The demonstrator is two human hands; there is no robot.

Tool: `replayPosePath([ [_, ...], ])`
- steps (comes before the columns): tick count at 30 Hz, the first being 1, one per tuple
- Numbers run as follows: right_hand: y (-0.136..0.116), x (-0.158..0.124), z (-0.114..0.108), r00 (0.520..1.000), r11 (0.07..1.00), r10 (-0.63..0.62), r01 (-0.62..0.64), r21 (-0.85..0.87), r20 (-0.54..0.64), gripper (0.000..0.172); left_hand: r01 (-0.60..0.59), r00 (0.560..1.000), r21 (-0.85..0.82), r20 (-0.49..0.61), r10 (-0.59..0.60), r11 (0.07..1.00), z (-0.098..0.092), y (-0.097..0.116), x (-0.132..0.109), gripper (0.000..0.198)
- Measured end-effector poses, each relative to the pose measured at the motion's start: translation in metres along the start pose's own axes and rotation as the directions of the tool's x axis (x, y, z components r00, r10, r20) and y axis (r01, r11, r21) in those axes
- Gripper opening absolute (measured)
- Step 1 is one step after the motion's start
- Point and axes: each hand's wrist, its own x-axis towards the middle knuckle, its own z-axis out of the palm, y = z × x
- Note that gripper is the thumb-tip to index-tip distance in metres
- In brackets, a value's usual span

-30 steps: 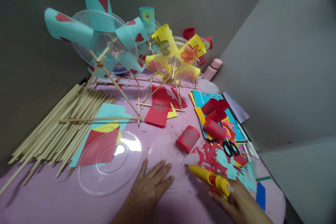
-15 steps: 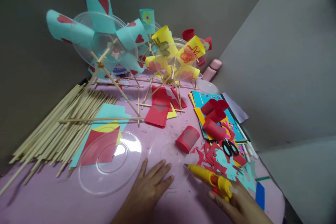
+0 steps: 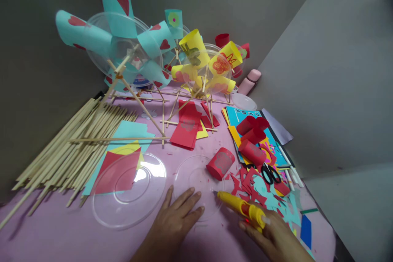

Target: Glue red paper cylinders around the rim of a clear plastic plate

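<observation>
My left hand (image 3: 176, 221) lies flat with fingers spread on the lower left rim of a clear plastic lid (image 3: 196, 172) on the pink tabletop. In my right hand (image 3: 273, 233) is a yellow hot glue gun (image 3: 239, 204), gripped by its handle, with a red light glowing on it. Its nozzle points left and sits over the lid's right side; whether it touches the plastic I cannot tell. A red paper tube (image 3: 220, 163) with a grey patch lies at the lid's upper right edge. Left of my hand rests a second clear lid (image 3: 123, 213).
Wooden sticks (image 3: 70, 151) are heaped at the left. Ferris-wheel-like models with blue (image 3: 121, 28) and yellow paper tubes (image 3: 193, 49) stand behind. Black-handled scissors (image 3: 270, 174), paper scraps (image 3: 264, 188), more red tubes (image 3: 251, 152) and a pink bottle (image 3: 249, 82) are at the right.
The glue gun has shifted slightly left and its rear end has dipped toward me. My left hand stays on the lid.
</observation>
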Motion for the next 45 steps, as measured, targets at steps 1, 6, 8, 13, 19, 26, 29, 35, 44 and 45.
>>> replayPosePath([
  [1,0.000,0.000,0.000,1.000,1.000,-0.001,0.001,-0.006,-0.010,0.023,-0.007,1.000,0.005,0.002,0.007,1.000,-0.002,0.000,0.001,0.030],
  [6,0.004,-0.002,0.000,0.999,0.999,-0.037,0.037,-0.012,0.011,0.021,-0.016,1.000,0.026,-0.001,0.016,1.000,-0.010,0.000,0.008,0.033],
  [8,0.004,-0.004,-0.001,0.999,0.999,-0.044,0.044,-0.021,0.008,0.020,-0.014,1.000,0.029,0.001,0.014,0.999,-0.011,0.000,0.008,0.034],
  [13,0.002,-0.007,-0.004,0.999,0.999,-0.036,0.035,-0.024,-0.010,0.021,-0.032,0.999,0.032,0.006,0.032,0.999,-0.009,-0.001,0.008,0.030],
  [19,0.001,-0.008,-0.005,0.994,0.999,-0.040,0.039,-0.014,-0.106,0.028,-0.021,1.000,0.033,-0.007,0.021,0.999,-0.007,0.000,0.004,0.027],
  [26,-0.004,-0.001,0.000,1.000,0.998,0.011,-0.009,0.063,-0.026,0.026,0.017,0.997,-0.030,0.077,-0.015,0.999,-0.003,0.000,0.001,0.029],
  [29,-0.005,0.001,0.003,0.998,0.998,0.024,-0.020,0.064,-0.052,0.027,0.014,0.995,-0.037,0.096,-0.010,0.999,-0.004,0.000,0.002,0.028],
  [35,0.000,-0.001,0.004,0.999,1.000,0.015,-0.014,0.023,-0.036,0.026,0.010,0.997,-0.046,0.072,-0.007,0.999,-0.005,0.000,0.002,0.028],
  [44,0.005,-0.005,-0.002,1.000,1.000,-0.011,0.011,-0.011,-0.008,0.023,-0.015,0.993,-0.014,0.117,0.017,1.000,-0.008,0.000,0.004,0.025],
  [45,0.004,-0.005,-0.003,1.000,1.000,-0.008,0.007,-0.017,-0.018,0.025,-0.021,0.994,-0.008,0.111,0.022,1.000,-0.008,0.000,0.004,0.025],
])
